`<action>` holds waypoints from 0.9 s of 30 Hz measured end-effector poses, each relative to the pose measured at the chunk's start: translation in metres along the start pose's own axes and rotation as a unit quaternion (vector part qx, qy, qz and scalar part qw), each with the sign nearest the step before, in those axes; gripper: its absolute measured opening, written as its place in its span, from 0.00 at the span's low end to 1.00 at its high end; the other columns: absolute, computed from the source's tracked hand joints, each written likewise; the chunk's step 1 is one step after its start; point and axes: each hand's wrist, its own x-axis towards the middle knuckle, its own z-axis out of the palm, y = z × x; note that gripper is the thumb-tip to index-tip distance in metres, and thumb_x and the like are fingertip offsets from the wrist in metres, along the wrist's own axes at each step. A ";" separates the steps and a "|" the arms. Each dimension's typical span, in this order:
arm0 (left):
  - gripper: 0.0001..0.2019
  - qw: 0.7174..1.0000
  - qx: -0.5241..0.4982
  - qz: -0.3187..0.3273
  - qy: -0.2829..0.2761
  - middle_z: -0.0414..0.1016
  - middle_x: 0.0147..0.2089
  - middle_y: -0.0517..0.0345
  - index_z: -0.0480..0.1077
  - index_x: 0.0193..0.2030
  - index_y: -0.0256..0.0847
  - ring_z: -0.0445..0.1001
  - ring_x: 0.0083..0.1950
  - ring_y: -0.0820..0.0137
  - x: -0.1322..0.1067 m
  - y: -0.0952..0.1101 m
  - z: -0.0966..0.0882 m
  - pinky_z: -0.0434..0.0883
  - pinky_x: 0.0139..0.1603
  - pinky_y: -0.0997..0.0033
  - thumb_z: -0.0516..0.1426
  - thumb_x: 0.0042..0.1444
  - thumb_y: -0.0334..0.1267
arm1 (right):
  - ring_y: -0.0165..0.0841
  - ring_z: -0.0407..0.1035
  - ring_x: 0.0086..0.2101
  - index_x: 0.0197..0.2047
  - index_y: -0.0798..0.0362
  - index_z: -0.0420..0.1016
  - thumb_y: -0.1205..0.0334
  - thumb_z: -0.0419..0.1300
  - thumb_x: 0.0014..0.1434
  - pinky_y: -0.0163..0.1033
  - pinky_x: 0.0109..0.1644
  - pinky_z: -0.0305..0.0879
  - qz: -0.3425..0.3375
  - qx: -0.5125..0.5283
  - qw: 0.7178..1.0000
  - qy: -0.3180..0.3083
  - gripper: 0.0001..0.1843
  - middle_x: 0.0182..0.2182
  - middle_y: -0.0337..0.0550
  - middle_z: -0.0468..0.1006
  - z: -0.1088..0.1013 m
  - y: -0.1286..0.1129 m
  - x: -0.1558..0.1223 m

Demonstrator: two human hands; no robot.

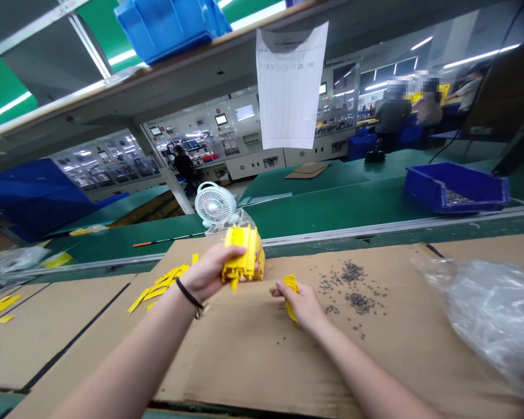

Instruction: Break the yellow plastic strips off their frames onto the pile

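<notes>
- Loads of bare cardboard [253,366] between the hands and the bench [0,402] edge; grey bits [360,304] and a plastic bag [498,314] crowd the right.
- Hanging sheet [290,96] has print, too small to read.
- Left hand [212,265] reaches furthest, fingers wrapped round a yellow bundle [240,253].
- Right hand [304,302], just beside the bits: fingers curled snugly round yellow strips [291,291], also above the cardboard.

Looks like a factory workshop: shows white machines [251,166] with screens [245,112] along the far side, people [392,118] at far right, a blue parts bin [424,189] at right, and a cardboard-covered surface [262,375] near.
</notes>
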 end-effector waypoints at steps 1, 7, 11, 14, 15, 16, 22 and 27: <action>0.19 0.999 -0.019 -0.012 -0.024 0.75 0.41 0.45 0.67 0.49 0.35 0.76 0.36 0.61 0.001 -0.017 0.007 0.70 0.24 0.73 0.59 0.49 0.38 | 0.32 0.69 0.26 0.28 0.58 0.73 0.45 0.64 0.46 0.33 0.23 0.65 0.009 0.035 0.999 0.006 0.21 0.27 0.44 0.75 -0.002 -0.006 0.000; 0.18 0.987 -0.124 0.009 -0.103 0.75 0.39 0.45 0.69 0.46 0.33 0.75 0.32 0.66 0.019 -0.087 0.039 0.71 0.25 0.72 0.62 0.49 0.38 | 0.18 0.52 0.13 0.39 0.56 0.69 0.45 0.67 0.45 0.25 0.14 0.45 0.041 0.136 0.990 -0.005 0.26 0.17 0.29 0.65 -0.010 -0.018 0.000; 0.21 0.980 -0.163 0.024 -0.115 0.76 0.38 0.44 0.69 0.49 0.33 0.75 0.32 0.65 0.031 -0.109 0.048 0.71 0.26 0.72 0.63 0.48 0.39 | 0.20 0.52 0.12 0.37 0.56 0.67 0.51 0.70 0.41 0.25 0.13 0.45 0.016 0.091 0.994 0.059 0.25 0.12 0.28 0.62 -0.012 -0.014 0.004; 0.20 0.972 -0.195 0.028 -0.125 0.77 0.37 0.43 0.69 0.49 0.32 0.76 0.34 0.62 0.035 -0.120 0.048 0.72 0.29 0.70 0.61 0.51 0.40 | 0.21 0.51 0.12 0.34 0.56 0.67 0.52 0.69 0.41 0.26 0.13 0.45 0.018 0.079 0.993 0.090 0.22 0.11 0.28 0.61 -0.014 -0.016 0.007; 0.19 0.971 -0.203 0.025 -0.123 0.77 0.38 0.42 0.68 0.49 0.32 0.76 0.35 0.61 0.035 -0.122 0.047 0.72 0.30 0.69 0.61 0.51 0.39 | 0.21 0.51 0.12 0.33 0.56 0.67 0.52 0.69 0.41 0.26 0.14 0.45 0.021 0.079 0.992 0.099 0.22 0.11 0.28 0.62 -0.015 -0.017 0.007; 0.19 0.971 -0.209 0.021 -0.118 0.76 0.39 0.42 0.68 0.49 0.32 0.76 0.36 0.61 0.035 -0.124 0.046 0.73 0.30 0.68 0.61 0.51 0.39 | 0.21 0.52 0.13 0.33 0.56 0.66 0.53 0.69 0.41 0.26 0.14 0.46 0.022 0.080 0.991 0.108 0.22 0.11 0.29 0.63 -0.016 -0.018 0.008; 0.20 0.970 -0.229 -0.014 -0.075 0.75 0.43 0.43 0.66 0.49 0.36 0.76 0.37 0.61 0.035 -0.128 0.043 0.74 0.29 0.67 0.63 0.49 0.38 | 0.21 0.51 0.12 0.32 0.55 0.66 0.54 0.69 0.42 0.26 0.14 0.45 0.037 0.043 0.995 0.086 0.20 0.11 0.29 0.63 -0.020 -0.022 0.009; 0.19 0.968 -0.242 -0.059 -0.038 0.75 0.43 0.46 0.65 0.48 0.39 0.75 0.35 0.64 0.035 -0.128 0.042 0.73 0.24 0.70 0.62 0.49 0.37 | 0.23 0.58 0.12 0.39 0.55 0.70 0.53 0.67 0.46 0.29 0.14 0.51 -0.064 -0.009 0.991 0.120 0.21 0.18 0.36 0.72 -0.020 -0.028 0.003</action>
